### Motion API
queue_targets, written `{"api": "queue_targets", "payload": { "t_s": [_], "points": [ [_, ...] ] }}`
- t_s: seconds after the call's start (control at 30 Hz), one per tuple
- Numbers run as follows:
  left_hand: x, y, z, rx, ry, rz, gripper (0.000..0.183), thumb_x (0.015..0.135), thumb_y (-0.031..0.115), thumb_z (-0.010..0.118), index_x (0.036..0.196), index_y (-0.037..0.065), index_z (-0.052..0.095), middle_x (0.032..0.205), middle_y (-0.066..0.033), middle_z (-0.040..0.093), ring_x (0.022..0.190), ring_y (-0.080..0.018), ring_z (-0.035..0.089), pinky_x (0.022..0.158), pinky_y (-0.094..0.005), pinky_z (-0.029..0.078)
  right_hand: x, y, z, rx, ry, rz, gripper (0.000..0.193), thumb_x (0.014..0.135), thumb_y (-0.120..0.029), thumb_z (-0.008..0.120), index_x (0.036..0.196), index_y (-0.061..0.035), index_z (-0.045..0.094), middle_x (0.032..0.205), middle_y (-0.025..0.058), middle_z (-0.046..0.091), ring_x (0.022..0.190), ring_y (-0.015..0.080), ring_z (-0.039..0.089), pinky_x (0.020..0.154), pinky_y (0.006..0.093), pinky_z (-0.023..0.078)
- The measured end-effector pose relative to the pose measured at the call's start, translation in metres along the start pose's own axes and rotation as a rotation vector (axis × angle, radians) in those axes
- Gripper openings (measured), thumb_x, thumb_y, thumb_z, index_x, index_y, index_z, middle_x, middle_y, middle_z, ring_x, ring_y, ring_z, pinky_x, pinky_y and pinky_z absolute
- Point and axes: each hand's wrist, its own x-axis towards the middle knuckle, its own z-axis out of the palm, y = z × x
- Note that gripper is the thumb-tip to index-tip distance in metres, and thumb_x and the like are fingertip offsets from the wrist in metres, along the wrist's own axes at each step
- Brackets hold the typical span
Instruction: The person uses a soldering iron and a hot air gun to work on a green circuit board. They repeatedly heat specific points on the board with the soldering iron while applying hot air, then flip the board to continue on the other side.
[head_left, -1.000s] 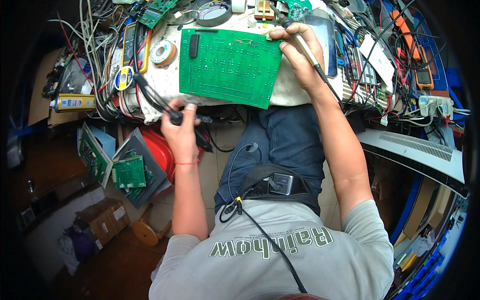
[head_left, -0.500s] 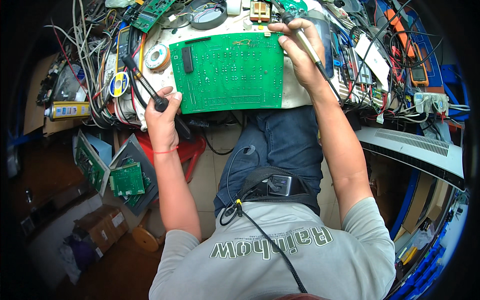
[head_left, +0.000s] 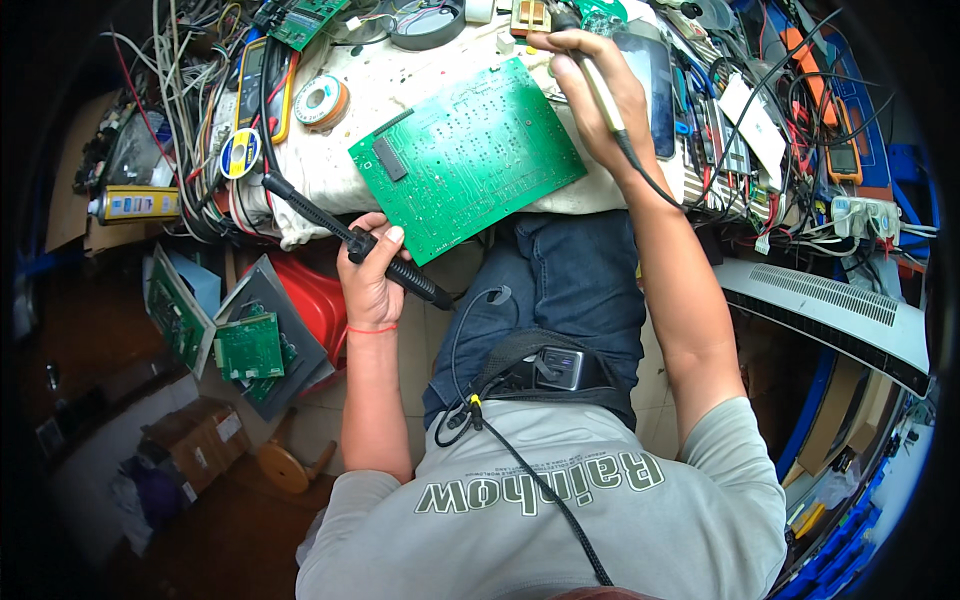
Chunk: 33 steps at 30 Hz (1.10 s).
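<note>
A green circuit board (head_left: 480, 150) lies turned at a slant across the cloth-covered bench front, one long black chip (head_left: 390, 158) near its left end. My left hand (head_left: 375, 280) is closed around a black, tube-shaped solder sucker (head_left: 318, 216), right at the board's lower left corner; whether the fingers also touch the board I cannot tell. In my right hand (head_left: 610, 110), above the board's right side, is a soldering iron (head_left: 603, 98) with a pale handle. Its cable runs back along my wrist, and its front end points to the far side, beside a small transformer (head_left: 531, 18).
At the left are a solder spool (head_left: 321, 102), a yellow-blue reel (head_left: 239, 153), a yellow-edged multimeter (head_left: 266, 85) and a spray can (head_left: 135, 204). A phone (head_left: 650, 90) lies right of my right hand. Tangled cables (head_left: 195, 100) crowd both sides. A red stool (head_left: 315, 300) stands below.
The board has turned anticlockwise, its lower left corner swinging toward me. My left hand has come nearer and to the right with the solder sucker. My right hand has shifted slightly, still holding the iron.
</note>
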Motion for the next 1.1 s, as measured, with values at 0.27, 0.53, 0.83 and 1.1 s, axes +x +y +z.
{"api": "queue_targets", "payload": {
  "t_s": [0.27,0.53,0.83,1.1],
  "points": [
    [0.001,-0.009,0.001,-0.003,0.075,-0.057,0.024,0.091,0.002,0.073,0.112,0.001,0.06,0.089,-0.0028,0.064,0.074,-0.0116,0.062,0.065,-0.0247,0.053,-0.072,-0.021,0.003,0.117,0.125,0.244,0.056,0.108,-0.038,0.051,0.146,0.003,0.051,0.101,0.0111,0.074,0.091,0.0157,0.067,0.086,0.0305,0.052],
    [-0.007,0.023,0.003,0.219,0.205,0.061,0.021,0.095,0.008,0.072,0.11,0.0,0.061,0.096,-0.0105,0.07,0.076,-0.0146,0.068,0.067,-0.0263,0.056,-0.076,-0.008,0.01,0.001,0.085,0.16,0.03,0.092,-0.009,0.072,0.12,0.0015,0.07,0.101,0.0159,0.073,0.093,0.0222,0.07,0.085,0.0307,0.054],
    [-0.006,0.116,0.034,-0.1,-0.197,0.354,0.023,0.103,0.022,0.062,0.119,0.006,0.057,0.086,-0.0018,0.05,0.08,-0.0151,0.048,0.076,-0.0336,0.043,-0.081,0.0,0.016,0.047,0.172,0.291,0.023,0.088,-0.011,0.077,0.108,-0.0004,0.072,0.097,0.0102,0.074,0.08,0.0133,0.068,0.074,0.0268,0.054],
    [0.055,0.09,0.113,-0.225,-0.226,0.638,0.047,0.101,0.045,0.062,0.128,0.008,0.051,0.099,-0.0098,0.062,0.087,-0.025,0.058,0.085,-0.0459,0.051,-0.082,0.001,0.013,-0.057,0.149,0.219,0.023,0.085,-0.009,0.078,0.105,-0.0001,0.072,0.095,0.0114,0.074,0.08,0.0184,0.069,0.073,0.0296,0.054]
  ]
}}
